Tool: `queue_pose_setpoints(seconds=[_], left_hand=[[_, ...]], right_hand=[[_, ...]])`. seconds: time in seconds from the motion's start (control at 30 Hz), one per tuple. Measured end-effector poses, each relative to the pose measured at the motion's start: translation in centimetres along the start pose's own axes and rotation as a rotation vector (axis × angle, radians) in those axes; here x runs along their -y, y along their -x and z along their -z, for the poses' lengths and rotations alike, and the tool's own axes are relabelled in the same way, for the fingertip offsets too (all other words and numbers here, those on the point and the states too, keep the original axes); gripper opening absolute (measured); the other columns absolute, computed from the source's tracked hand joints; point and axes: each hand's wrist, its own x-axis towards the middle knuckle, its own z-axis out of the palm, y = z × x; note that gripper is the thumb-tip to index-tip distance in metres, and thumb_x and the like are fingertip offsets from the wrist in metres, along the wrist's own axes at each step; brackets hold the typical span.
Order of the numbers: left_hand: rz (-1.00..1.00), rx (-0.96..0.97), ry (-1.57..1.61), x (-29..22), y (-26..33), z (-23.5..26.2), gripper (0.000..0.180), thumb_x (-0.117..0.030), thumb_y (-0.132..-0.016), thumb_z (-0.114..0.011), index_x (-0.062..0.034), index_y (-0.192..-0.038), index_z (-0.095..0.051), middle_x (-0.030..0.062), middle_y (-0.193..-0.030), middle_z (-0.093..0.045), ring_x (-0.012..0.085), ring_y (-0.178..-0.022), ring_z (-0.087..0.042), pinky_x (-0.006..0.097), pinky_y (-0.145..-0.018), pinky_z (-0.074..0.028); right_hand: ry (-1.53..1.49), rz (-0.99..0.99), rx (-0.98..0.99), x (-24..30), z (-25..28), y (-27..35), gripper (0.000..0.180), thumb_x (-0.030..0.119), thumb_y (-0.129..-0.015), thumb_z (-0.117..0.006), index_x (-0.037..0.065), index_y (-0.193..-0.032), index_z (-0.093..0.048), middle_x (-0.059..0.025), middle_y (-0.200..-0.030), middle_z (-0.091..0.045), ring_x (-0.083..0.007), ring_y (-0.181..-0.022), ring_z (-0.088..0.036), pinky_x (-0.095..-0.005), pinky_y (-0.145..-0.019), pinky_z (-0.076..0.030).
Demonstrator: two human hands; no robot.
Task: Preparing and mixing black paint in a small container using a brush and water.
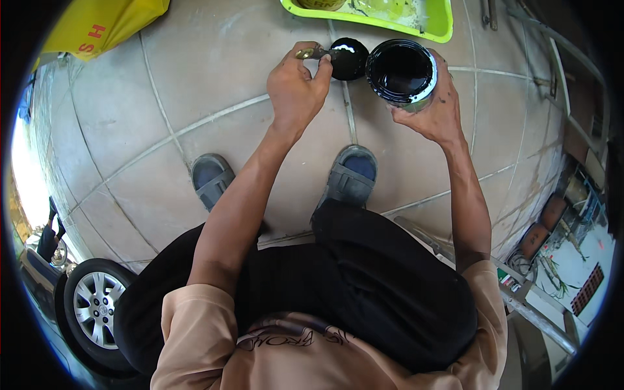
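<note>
My right hand [439,107] is wrapped around the side of an open can [421,103], its mouth facing up toward me. Glossy black liquid that looks like paint fills it, and black smears coat its rim. Just left of the can, my left hand [298,88] pinches a short dark handle-like piece [318,53] with a yellowish end. At its tip is a round, glossy black disc [349,60], close beside the can's rim. Whether disc and handle are one piece, I cannot tell. Dark spots mark the back of my right hand.
A lime-green tray [442,29] with pale stains lies at the far edge of the tiled floor [240,71]. At far left is a yellow bag [97,26]. A car wheel [97,305] stands at lower left; a metal rail [539,318] runs along the lower right. My sandalled feet [351,172] are between my arms.
</note>
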Motion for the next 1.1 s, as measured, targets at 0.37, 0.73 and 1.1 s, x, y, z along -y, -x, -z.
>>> queue_pose_setpoints(seconds=[0.37, 0.73, 1.1], left_hand=[[-0.064, -0.028, -0.071, 0.5, 0.2, 0.6, 0.019, -0.018, -0.086, -0.077, -0.0065, -0.101, -0.073, 0.0012, -0.048, -0.047, 0.0096, -0.043, -0.043, 0.029, -0.046, -0.037], [-0.073, -0.029, -0.085, 0.5, 0.1, 0.3, 0.019, -0.021, -0.085, -0.076, -0.0096, -0.1, -0.072, 0.0025, -0.051, -0.05, 0.0144, -0.043, -0.046, 0.033, -0.048, -0.039], [-0.065, -0.041, -0.076, 1.0, 0.0, -0.1, 0.02, -0.022, -0.085, -0.076, -0.0101, -0.1, -0.073, 0.004, -0.052, -0.053, 0.0159, -0.043, -0.049, 0.033, -0.048, -0.041]], right_hand=[[0.253, -0.048, 0.139, 1.3, -1.2, -0.8, 0.102, 0.031, -0.059, -0.089, 0.005, -0.146, -0.042, -0.0175, -0.134, -0.056, -0.0365, -0.122, -0.06, -0.0466, -0.105, -0.051], [0.348, -0.047, 0.159, 1.9, -1.4, -1.4, 0.101, 0.027, -0.058, -0.086, 0.006, -0.146, -0.042, -0.017, -0.129, -0.057, -0.0378, -0.119, -0.06, -0.0463, -0.103, -0.051], [0.404, 0.009, 0.171, 2.4, -1.5, -2.4, 0.09, 0.027, -0.058, -0.084, 0.002, -0.137, -0.049, -0.02, -0.121, -0.058, -0.0394, -0.107, -0.064, -0.0482, -0.092, -0.054]])
